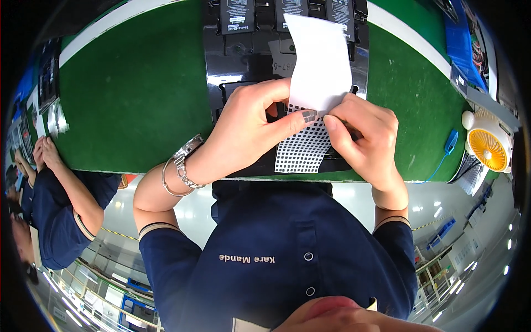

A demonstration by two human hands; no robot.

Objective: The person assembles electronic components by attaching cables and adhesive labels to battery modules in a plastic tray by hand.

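Observation:
A white sheet of small black square stickers (301, 152) is held between my two hands above a black tray (214, 61). Its upper part, a blank white strip (322, 63), curls up and away from me. My left hand (251, 113) pinches the sheet from the left, thumb laid across it; small dark patches show on the thumb tip. From the right, my right hand (368, 130) has thumb and index finger closed at the sheet's edge, close to the left thumb. Whether a single sticker is between those fingertips is too small to tell.
Flat black battery-like packs (237, 16) with printed labels lie in the tray's far part. The green work surface (133, 94) spreads on both sides. To the right are a white fan with a yellow grille (488, 149), a blue tool (451, 142) and a blue bin (464, 44). A co-worker's hands (47, 152) are at far left.

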